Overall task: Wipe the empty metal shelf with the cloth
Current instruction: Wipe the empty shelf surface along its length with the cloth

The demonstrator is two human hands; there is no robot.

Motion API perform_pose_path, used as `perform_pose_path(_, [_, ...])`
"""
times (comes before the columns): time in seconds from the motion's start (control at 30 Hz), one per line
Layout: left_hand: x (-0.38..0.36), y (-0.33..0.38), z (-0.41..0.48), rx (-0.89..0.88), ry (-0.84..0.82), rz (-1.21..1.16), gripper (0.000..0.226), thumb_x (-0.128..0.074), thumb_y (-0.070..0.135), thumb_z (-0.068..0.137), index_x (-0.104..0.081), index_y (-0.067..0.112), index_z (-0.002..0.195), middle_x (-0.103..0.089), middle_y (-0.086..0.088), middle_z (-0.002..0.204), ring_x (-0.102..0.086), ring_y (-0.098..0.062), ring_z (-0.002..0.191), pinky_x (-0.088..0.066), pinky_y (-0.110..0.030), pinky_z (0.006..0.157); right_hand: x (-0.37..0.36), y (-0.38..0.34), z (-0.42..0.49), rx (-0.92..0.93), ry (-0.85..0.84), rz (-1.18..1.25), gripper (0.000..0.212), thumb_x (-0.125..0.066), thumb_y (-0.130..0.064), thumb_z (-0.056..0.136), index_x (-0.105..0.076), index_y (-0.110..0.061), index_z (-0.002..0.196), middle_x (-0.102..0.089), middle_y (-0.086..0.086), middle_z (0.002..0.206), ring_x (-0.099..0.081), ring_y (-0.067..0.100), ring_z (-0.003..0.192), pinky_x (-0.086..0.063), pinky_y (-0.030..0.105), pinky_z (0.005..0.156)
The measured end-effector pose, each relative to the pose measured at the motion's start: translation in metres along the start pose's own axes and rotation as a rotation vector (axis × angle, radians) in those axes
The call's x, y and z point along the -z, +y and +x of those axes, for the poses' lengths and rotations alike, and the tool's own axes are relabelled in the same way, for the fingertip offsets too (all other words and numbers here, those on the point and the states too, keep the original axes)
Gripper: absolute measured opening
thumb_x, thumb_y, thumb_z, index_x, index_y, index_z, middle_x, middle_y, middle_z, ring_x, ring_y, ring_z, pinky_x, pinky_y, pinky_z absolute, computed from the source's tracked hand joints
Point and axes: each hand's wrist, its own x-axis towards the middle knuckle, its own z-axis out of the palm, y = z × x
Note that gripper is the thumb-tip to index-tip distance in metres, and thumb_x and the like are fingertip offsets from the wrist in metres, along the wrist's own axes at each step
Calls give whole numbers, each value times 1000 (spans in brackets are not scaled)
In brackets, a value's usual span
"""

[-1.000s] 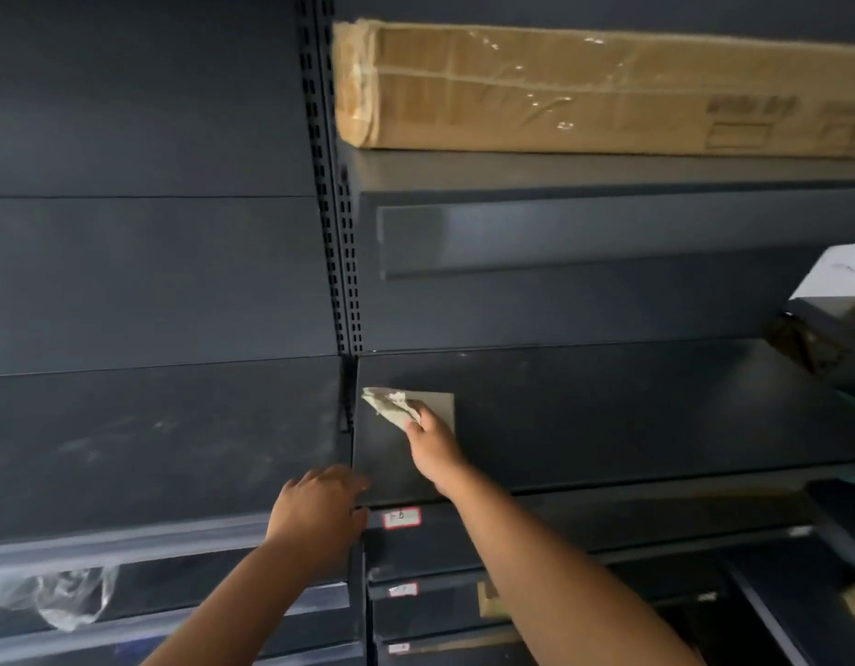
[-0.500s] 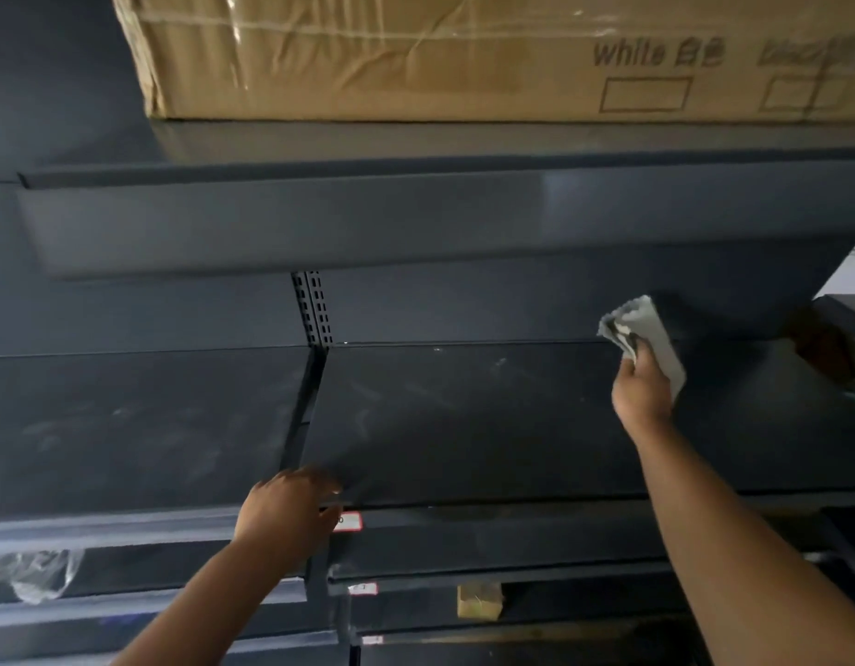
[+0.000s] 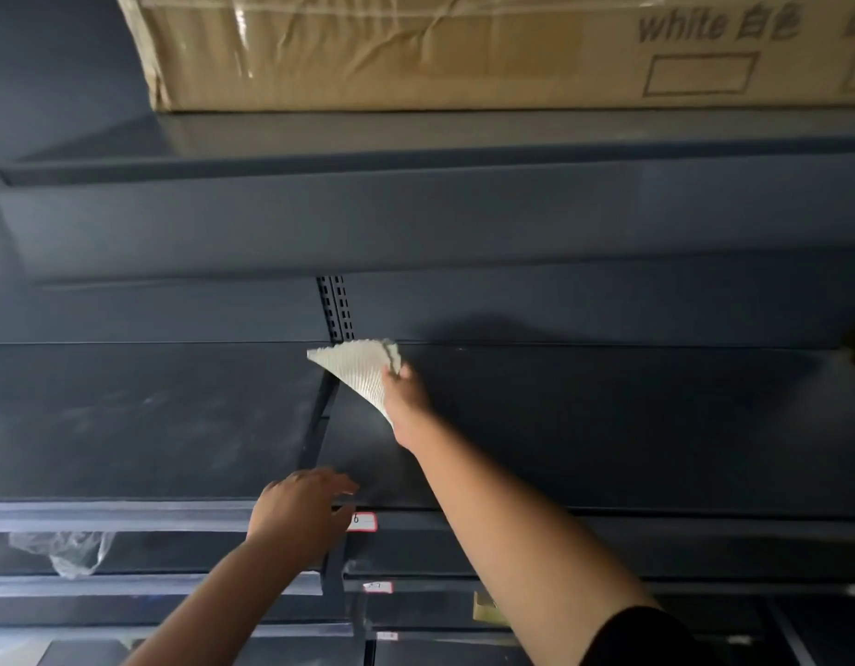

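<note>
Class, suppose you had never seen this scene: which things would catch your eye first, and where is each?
The pale waffle-textured cloth stands out most, gripped in the right hand at the back of the dark metal shelf. Next comes the big cardboard box on the shelf above, marked "white". The left hand rests spread on the shelf's front edge.

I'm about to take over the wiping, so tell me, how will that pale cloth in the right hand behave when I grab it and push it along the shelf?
The cloth is probably floppy: it hangs in a loose fold from the right hand. It looks light, pinched at one edge. Its waffle texture should likely drag rather than slip on the dusty shelf.
</note>
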Motion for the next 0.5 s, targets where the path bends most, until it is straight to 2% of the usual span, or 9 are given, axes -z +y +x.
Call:
perform_pose_path(0.1, [0,-3,-1,2,-16,-27,32,-54,49,83,-60,46,114,-62,22,120,-58,-5,106,-48,-29,90,17,-17,7,-70,122,386,29,-47,-25,94,-56,-23,121,-63,5,109,-62,25,97,-52,40,89])
perform_pose_path(0.13, [0,-4,-1,-5,-23,-30,34,-54,50,82,-59,46,115,-62,22,121,-58,-6,107,-47,-29,91,30,-21,11,-29,167,450,29,-46,-23,94,-56,-27,121,-64,3,109,-62,25,97,-52,42,90])
perform_pose_path(0.2, [0,-5,0,-27,-40,-29,37,-54,52,82,-58,46,118,-61,21,122,-57,-8,109,-45,-29,92,63,-27,20,103,304,469,30,-45,-17,95,-56,-22,122,-64,7,118,-62,25,100,-52,40,90])
perform_pose_path(0.23, [1,-7,0,-36,-51,-29,38,-55,53,82,-57,46,118,-62,20,123,-58,-9,110,-45,-29,93,81,-28,24,176,396,411,30,-45,-15,95,-55,-18,124,-63,11,123,-62,27,104,-51,40,92])
perform_pose_path(0.3, [4,-13,0,-62,-84,-27,38,-54,55,82,-55,46,120,-62,18,124,-59,-11,110,-44,-29,96,115,-26,29,318,567,146,33,-43,-14,96,-52,-11,128,-60,16,128,-58,30,113,-46,36,96])
perform_pose_path(0.4, [9,-25,-6,-114,-128,-61,41,-55,53,84,-52,45,124,-62,15,126,-59,-12,110,-43,-31,100,156,-5,37,453,676,-367,34,-44,-13,94,-52,-15,127,-63,15,123,-58,32,111,-44,34,91])
perform_pose_path(0.5, [13,-40,-15,-146,-82,-77,38,-54,47,84,-51,45,122,-64,15,122,-63,-12,102,-47,-28,92,163,24,48,279,582,-827,33,-41,-18,96,-50,-21,127,-60,13,123,-57,36,109,-46,42,92])
